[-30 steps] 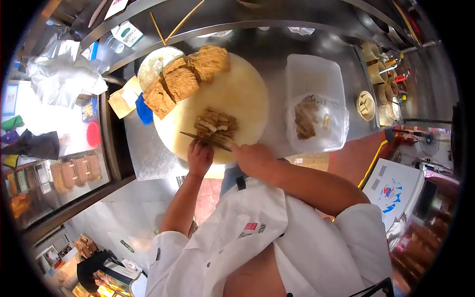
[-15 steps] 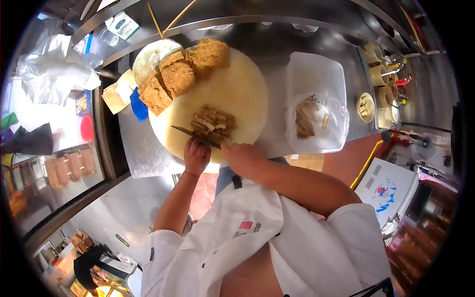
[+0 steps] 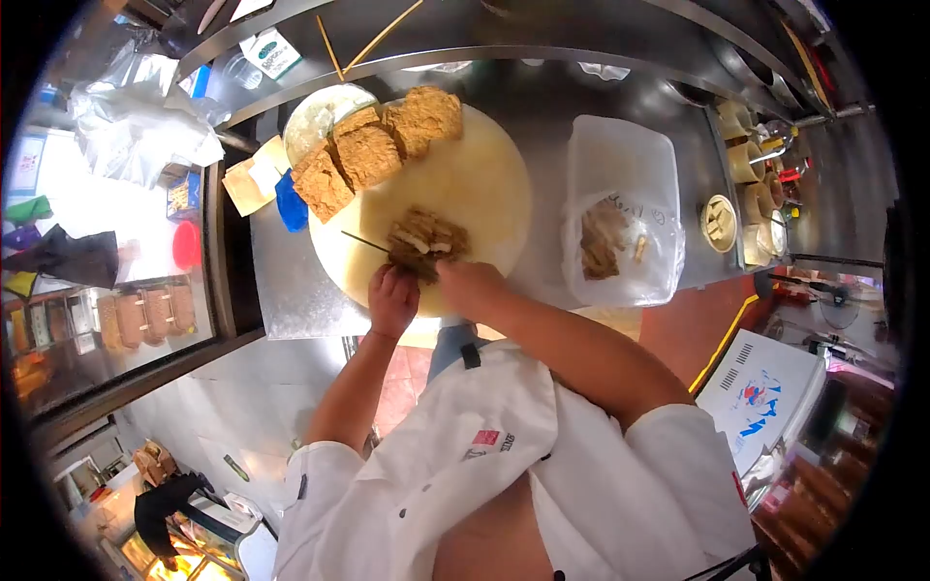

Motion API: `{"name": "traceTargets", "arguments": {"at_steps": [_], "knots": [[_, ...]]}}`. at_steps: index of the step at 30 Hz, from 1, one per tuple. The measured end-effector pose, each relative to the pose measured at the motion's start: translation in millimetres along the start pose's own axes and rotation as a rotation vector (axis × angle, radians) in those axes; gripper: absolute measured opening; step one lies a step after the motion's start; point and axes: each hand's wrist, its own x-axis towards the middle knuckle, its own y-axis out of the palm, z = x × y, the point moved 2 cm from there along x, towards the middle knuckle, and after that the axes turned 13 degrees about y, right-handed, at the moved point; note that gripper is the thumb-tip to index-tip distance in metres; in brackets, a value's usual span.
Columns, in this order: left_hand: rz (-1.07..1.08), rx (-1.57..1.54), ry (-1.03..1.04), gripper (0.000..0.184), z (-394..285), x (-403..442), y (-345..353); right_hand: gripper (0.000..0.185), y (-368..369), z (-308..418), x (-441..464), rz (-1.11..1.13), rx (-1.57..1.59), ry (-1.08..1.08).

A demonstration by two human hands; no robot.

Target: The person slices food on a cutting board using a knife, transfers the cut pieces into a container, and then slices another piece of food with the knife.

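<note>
My right hand (image 3: pixel 471 290) is closed round the handle end of a knife (image 3: pixel 363 241). Its thin dark blade points up and left across the round cutting board (image 3: pixel 484 184). Just left of it, my left hand (image 3: pixel 393 300) has its fingers curled together close to the blade; what they hold is hidden. Beyond both hands lies a pile of brown sliced strips (image 3: pixel 426 232) with pale insides, the nearest ones partly covered by my fingers. Several large golden-brown fried blocks (image 3: pixel 368 155) rest at the board's upper left.
A clear plastic tub (image 3: pixel 620 145) with some brown strips (image 3: pixel 600 242) stands right of the board. Farther right is a small bowl of pale pieces (image 3: pixel 718 223). A round pale dish (image 3: pixel 315 107), a blue cloth-like item (image 3: pixel 290 201) and brown paper (image 3: pixel 254 182) sit at the left.
The whole view has shifted slightly right. The knife has turned a little and its blade now shows as a thinner edge, with both hands staying close together at the strips.
</note>
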Motion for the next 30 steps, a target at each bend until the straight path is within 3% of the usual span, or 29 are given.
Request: {"name": "traceTargets", "arguments": {"at_steps": [9,11,23,25,30], "knots": [[-0.034,-0.013,-0.015,0.015,1.2,-5.9,1.4,0.019,-31.3,-12.5,-64.9,0.043,-0.055,0.010],[-0.036,0.000,-0.014,0.014,1.0,-4.4,1.5,0.020,-39.3,-11.0,-70.5,0.163,-0.053,0.082],[-0.027,-0.042,-0.031,0.018,-2.6,6.1,-6.2,0.020,-32.2,-4.5,-51.4,0.131,0.053,0.021],[0.112,0.032,-0.044,0.017,-11.7,24.0,-16.2,0.019,-32.4,-2.4,-48.0,0.115,0.052,0.017],[0.133,0.029,-0.033,0.017,-13.7,33.4,-21.2,0.018,-21.4,1.0,-35.7,0.102,0.023,0.040]]}}
